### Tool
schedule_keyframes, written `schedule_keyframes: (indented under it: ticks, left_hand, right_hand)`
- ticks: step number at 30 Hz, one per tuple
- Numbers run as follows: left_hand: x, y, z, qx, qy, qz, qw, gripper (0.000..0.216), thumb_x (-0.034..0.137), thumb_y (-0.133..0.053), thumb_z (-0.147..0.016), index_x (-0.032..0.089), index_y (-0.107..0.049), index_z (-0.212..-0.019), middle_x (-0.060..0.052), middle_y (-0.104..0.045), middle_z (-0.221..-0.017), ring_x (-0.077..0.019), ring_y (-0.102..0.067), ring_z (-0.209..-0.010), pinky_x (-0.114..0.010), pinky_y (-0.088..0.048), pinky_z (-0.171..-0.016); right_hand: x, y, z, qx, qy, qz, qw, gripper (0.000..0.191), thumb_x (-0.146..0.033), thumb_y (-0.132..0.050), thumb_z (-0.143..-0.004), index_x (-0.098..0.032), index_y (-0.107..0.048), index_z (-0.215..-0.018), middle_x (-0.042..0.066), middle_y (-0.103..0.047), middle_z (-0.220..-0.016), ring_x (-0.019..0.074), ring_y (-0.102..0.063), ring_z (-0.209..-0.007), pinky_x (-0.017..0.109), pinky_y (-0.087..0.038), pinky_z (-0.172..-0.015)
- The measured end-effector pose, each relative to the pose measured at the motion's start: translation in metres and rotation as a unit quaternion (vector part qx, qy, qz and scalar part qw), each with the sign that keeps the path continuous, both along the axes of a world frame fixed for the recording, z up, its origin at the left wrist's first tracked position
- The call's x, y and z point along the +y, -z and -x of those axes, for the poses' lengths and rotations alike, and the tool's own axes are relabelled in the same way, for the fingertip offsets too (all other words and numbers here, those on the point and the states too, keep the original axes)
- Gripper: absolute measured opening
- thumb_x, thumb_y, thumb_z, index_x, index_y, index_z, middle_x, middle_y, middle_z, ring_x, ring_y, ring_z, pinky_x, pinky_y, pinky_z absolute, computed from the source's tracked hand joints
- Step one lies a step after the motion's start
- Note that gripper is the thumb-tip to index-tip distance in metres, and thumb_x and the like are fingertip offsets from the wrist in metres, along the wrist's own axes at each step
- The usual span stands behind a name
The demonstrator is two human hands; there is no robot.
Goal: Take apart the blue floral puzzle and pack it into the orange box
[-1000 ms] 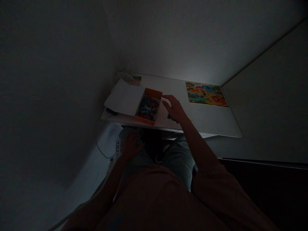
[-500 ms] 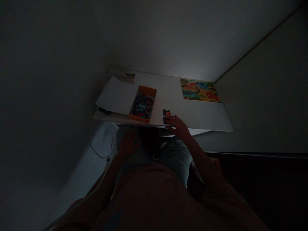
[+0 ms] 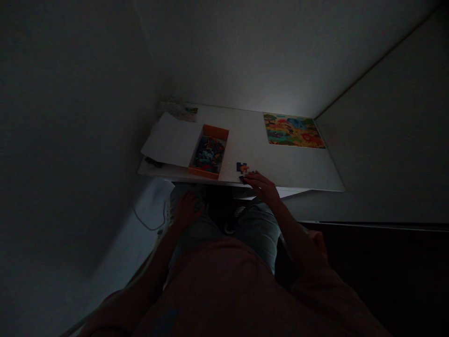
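The scene is very dark. My right hand rests at the near edge of a white table, its fingertips touching a few joined puzzle pieces. The fingers lie loosely spread and flat. An orange box full of colourful puzzle pieces stands to the left of the hand. My left hand lies on my left knee below the table, fingers relaxed and holding nothing.
A colourful picture sheet lies at the table's far right. A white sheet or lid lies left of the box, with a small dark object at its near edge. Walls close in on both sides. A cable lies on the floor.
My right hand has pulled back from beside the orange box to the table's near edge, where it now touches the joined pieces. The left hand stays on my knee.
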State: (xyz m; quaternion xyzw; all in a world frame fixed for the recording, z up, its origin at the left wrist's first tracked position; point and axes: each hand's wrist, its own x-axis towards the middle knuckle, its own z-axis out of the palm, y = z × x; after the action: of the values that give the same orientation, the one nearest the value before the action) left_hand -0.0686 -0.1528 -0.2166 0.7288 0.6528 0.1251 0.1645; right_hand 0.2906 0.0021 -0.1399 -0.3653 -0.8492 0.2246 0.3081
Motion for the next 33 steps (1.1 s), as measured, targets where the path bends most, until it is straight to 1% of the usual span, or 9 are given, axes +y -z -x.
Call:
schedule_keyframes:
  ticks: [5,8,10,13,18,23,27,30,33]
  left_hand:
    - [0.000,0.006,0.000,-0.010,0.001,-0.016,1.000,0.027,0.034,-0.064,-0.101,0.026,-0.076,-0.124,-0.013,-0.068,-0.152,-0.0375,-0.045,-0.161,-0.060,-0.032,-0.139]
    - [0.000,0.011,0.000,-0.009,-0.006,-0.012,1.000,0.029,0.034,-0.065,-0.101,0.024,-0.077,-0.125,-0.013,-0.068,-0.153,-0.0371,-0.045,-0.161,-0.059,-0.032,-0.139]
    - [0.001,0.011,-0.001,-0.009,-0.007,-0.010,1.000,0.029,0.035,-0.066,-0.100,0.023,-0.077,-0.125,-0.014,-0.068,-0.153,-0.0369,-0.045,-0.161,-0.058,-0.031,-0.140]
    - [0.001,0.007,-0.001,-0.010,-0.009,-0.005,1.000,0.027,0.035,-0.066,-0.100,0.029,-0.077,-0.123,-0.011,-0.068,-0.152,-0.0346,-0.043,-0.163,-0.057,-0.029,-0.141]
    - [-0.001,0.001,-0.002,-0.010,-0.017,-0.010,1.000,0.026,0.032,-0.068,-0.098,0.034,-0.078,-0.122,-0.008,-0.070,-0.150,-0.0356,-0.046,-0.161,-0.062,-0.035,-0.138]
    - [0.000,0.007,-0.001,-0.010,-0.007,-0.018,1.000,0.027,0.033,-0.064,-0.100,0.026,-0.078,-0.123,-0.013,-0.069,-0.150,-0.0373,-0.046,-0.160,-0.062,-0.035,-0.138]
    - [0.001,0.012,0.000,-0.008,-0.011,-0.024,1.000,0.024,0.034,-0.064,-0.102,0.028,-0.077,-0.122,-0.011,-0.069,-0.151,-0.0343,-0.046,-0.161,-0.058,-0.034,-0.139]
    - [0.000,0.016,0.001,-0.010,-0.007,-0.030,0.999,0.023,0.033,-0.065,-0.103,0.029,-0.077,-0.122,-0.010,-0.069,-0.152,-0.0333,-0.045,-0.161,-0.056,-0.033,-0.140]
    - [0.000,0.019,0.001,-0.006,-0.007,-0.034,0.999,0.023,0.033,-0.066,-0.103,0.025,-0.076,-0.122,-0.013,-0.069,-0.150,-0.0357,-0.047,-0.160,-0.059,-0.033,-0.139]
  right_hand:
    - [0.011,-0.005,0.001,0.101,0.144,-0.004,0.984,0.033,-0.039,-0.058,-0.109,-0.041,-0.081,-0.132,0.005,-0.079,-0.133,0.0342,-0.076,-0.126,0.065,-0.061,-0.116]
    - [0.029,-0.008,0.012,0.130,0.228,0.008,0.965,0.031,-0.044,-0.060,-0.108,-0.037,-0.082,-0.130,0.009,-0.081,-0.128,0.0349,-0.079,-0.117,0.062,-0.066,-0.106]
    - [0.038,-0.008,0.024,0.108,0.199,0.008,0.974,0.029,-0.041,-0.060,-0.108,-0.035,-0.082,-0.127,0.010,-0.081,-0.129,0.0339,-0.078,-0.119,0.061,-0.064,-0.110]
    - [0.040,-0.005,0.039,0.017,0.086,-0.017,0.996,0.031,-0.036,-0.062,-0.108,-0.036,-0.078,-0.134,0.009,-0.074,-0.144,0.0334,-0.071,-0.135,0.063,-0.054,-0.123]
    - [0.023,-0.001,0.037,-0.068,0.003,-0.068,0.995,0.057,-0.040,-0.077,-0.102,-0.035,-0.064,-0.157,0.012,-0.059,-0.163,0.0368,-0.057,-0.151,0.066,-0.043,-0.132]
    - [0.018,0.000,0.022,-0.094,-0.020,-0.060,0.994,0.061,-0.035,-0.079,-0.100,-0.043,-0.062,-0.158,0.008,-0.065,-0.157,0.0353,-0.062,-0.147,0.065,-0.043,-0.132]
    - [0.018,0.000,0.022,-0.098,-0.006,-0.067,0.993,0.062,-0.036,-0.080,-0.100,-0.042,-0.062,-0.159,0.008,-0.056,-0.167,0.0351,-0.056,-0.153,0.062,-0.043,-0.133]
    - [0.016,-0.002,0.026,-0.105,0.004,-0.072,0.992,0.056,-0.038,-0.079,-0.101,-0.040,-0.066,-0.155,0.008,-0.055,-0.167,0.0352,-0.051,-0.156,0.063,-0.040,-0.134]
    - [0.011,-0.004,0.029,-0.114,0.000,-0.064,0.991,0.044,-0.035,-0.074,-0.105,-0.043,-0.071,-0.148,0.005,-0.064,-0.158,0.0331,-0.059,-0.150,0.064,-0.040,-0.134]
